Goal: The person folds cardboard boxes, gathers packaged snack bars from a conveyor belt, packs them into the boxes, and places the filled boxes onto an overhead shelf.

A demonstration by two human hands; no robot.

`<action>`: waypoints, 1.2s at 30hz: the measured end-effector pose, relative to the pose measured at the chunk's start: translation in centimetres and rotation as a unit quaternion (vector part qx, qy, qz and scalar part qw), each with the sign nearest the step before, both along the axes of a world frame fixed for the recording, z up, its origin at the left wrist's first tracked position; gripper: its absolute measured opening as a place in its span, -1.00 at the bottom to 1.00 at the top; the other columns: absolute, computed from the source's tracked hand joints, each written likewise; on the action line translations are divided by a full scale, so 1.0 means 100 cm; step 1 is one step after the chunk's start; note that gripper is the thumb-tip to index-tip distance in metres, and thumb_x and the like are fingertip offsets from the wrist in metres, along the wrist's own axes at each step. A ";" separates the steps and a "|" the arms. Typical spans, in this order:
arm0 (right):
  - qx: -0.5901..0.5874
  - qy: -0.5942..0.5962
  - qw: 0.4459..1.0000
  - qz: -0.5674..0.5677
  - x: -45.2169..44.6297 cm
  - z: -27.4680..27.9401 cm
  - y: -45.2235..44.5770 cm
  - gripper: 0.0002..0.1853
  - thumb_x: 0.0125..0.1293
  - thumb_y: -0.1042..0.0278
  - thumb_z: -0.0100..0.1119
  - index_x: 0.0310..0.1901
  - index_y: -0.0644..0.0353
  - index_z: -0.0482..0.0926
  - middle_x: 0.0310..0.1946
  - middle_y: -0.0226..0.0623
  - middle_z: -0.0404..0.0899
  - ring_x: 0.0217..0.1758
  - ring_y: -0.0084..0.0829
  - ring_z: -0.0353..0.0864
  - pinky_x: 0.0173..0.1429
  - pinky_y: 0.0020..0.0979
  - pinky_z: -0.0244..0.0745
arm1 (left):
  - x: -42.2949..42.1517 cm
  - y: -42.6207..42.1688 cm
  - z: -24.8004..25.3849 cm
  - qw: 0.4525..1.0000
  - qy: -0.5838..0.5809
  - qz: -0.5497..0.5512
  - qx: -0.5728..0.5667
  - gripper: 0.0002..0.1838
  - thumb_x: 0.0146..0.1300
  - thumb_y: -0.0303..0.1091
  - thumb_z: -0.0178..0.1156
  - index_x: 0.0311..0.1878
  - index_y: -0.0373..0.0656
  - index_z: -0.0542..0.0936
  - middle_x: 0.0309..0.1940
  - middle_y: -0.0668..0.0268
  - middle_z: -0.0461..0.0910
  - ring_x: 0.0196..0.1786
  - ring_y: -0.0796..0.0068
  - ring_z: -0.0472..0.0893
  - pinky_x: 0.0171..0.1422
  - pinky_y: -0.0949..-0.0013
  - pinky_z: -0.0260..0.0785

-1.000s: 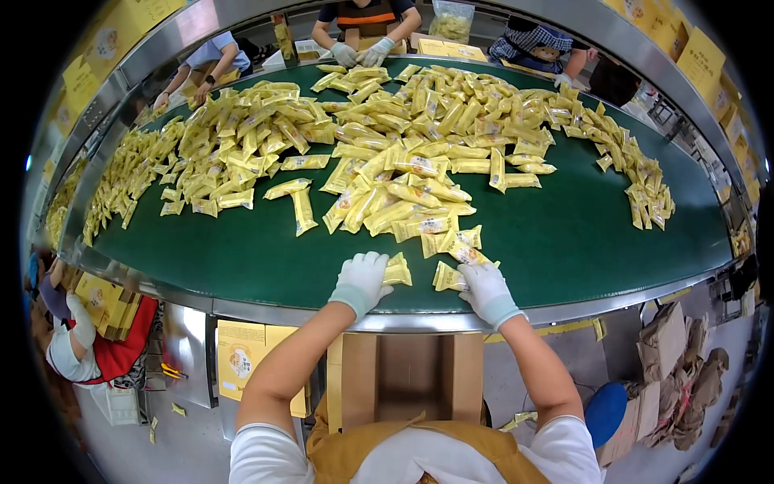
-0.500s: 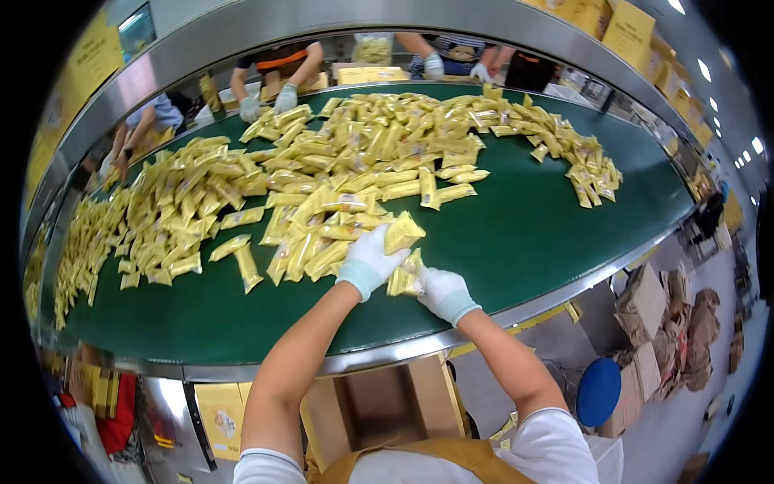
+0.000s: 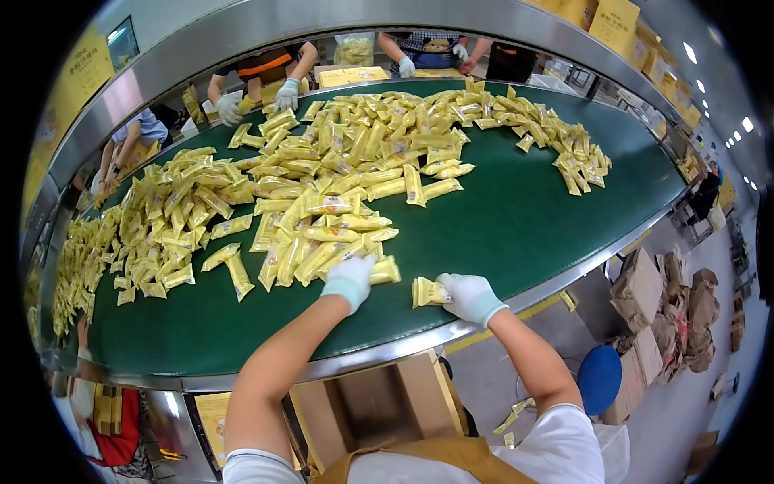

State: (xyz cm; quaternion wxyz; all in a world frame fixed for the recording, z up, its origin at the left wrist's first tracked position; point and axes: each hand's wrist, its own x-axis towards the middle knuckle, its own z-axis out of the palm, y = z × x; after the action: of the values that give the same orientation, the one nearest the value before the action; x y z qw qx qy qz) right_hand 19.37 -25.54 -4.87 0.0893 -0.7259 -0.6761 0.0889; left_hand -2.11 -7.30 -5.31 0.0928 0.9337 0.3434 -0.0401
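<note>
Many small yellow plastic-wrapped packets (image 3: 347, 204) lie heaped on a green conveyor belt (image 3: 516, 234). My gloved left hand (image 3: 350, 280) is at the near edge of the heap, its fingers closed around a yellow packet (image 3: 385, 270) that sticks out to the right; the fingertips are partly hidden. To the right, near the belt's front edge, my gloved right hand (image 3: 469, 298) grips the end of a yellow packet bundle (image 3: 428, 292). How many packets are in it I cannot tell. Bare belt shows between the two hands.
Below the belt's metal rim (image 3: 387, 356) stands an open cardboard box (image 3: 419, 397). Across the belt are co-workers' gloved hands (image 3: 286, 95). At the right are a blue round stool (image 3: 599, 380) and stacked cardboard (image 3: 637, 286). A metal beam (image 3: 339, 18) arches overhead.
My left hand has moved down and left, away from my right hand, to the edge of the heap. My right hand has shifted slightly right with its packets. The view has shifted slightly.
</note>
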 end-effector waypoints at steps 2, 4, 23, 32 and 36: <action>0.065 -0.039 0.997 0.008 -0.001 -0.007 0.000 -0.79 0.22 0.35 0.21 -0.10 0.06 0.54 -0.31 -0.22 0.65 -0.24 -0.14 0.70 -0.15 -0.15 0.58 | -0.044 0.001 0.003 1.000 0.001 -0.011 0.020 -0.54 0.21 -0.42 0.23 0.22 0.02 0.51 -0.08 0.17 0.68 -0.01 0.07 0.69 0.05 0.06 0.53; 0.138 -0.078 0.987 0.017 -0.004 -0.016 0.007 -0.78 0.20 0.36 0.20 -0.10 0.06 0.56 -0.34 -0.26 0.62 -0.25 -0.20 0.68 -0.14 -0.18 0.56 | -0.087 0.000 0.001 0.997 0.001 -0.035 0.068 -0.54 0.18 -0.47 0.21 0.19 0.01 0.53 -0.09 0.21 0.66 0.02 0.11 0.67 0.08 0.09 0.51; -0.090 -0.110 0.986 0.084 -0.050 0.010 0.052 0.07 -0.22 -0.30 0.54 0.29 0.26 0.45 0.00 -0.10 0.56 0.07 -0.06 0.45 0.24 -0.18 0.33 | -0.180 -0.017 -0.011 0.997 0.023 0.000 0.077 0.16 0.02 0.33 0.41 0.50 -0.29 0.22 0.23 0.00 0.46 0.40 0.05 0.37 0.56 0.05 0.02; -0.057 0.098 0.960 0.257 -0.114 0.004 0.153 -0.06 -0.18 -0.30 0.49 0.16 0.27 0.57 0.15 0.03 0.48 0.26 0.06 0.41 0.44 -0.05 0.29 | -0.205 -0.008 0.022 0.935 -0.213 0.127 -0.253 -0.03 -0.01 0.03 0.57 0.38 -0.28 0.36 0.18 0.03 0.55 0.22 0.19 0.56 0.36 0.21 0.37; -0.060 -0.083 0.963 0.250 -0.142 -0.006 0.151 -0.03 -0.21 -0.34 0.45 0.21 0.20 0.59 0.26 0.03 0.44 0.27 0.07 0.40 0.41 -0.09 0.30 | -0.177 0.031 0.049 0.894 -0.311 0.112 -0.301 -0.08 0.00 0.02 0.57 0.30 -0.42 0.43 0.15 -0.03 0.59 0.19 0.23 0.60 0.34 0.28 0.41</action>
State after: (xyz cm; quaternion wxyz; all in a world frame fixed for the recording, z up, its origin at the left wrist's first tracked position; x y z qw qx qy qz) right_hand 5.21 -10.46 -5.45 -0.0355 -0.5423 -0.8347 0.0884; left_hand -19.77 -4.16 -0.40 0.4753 0.7813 0.3706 0.1620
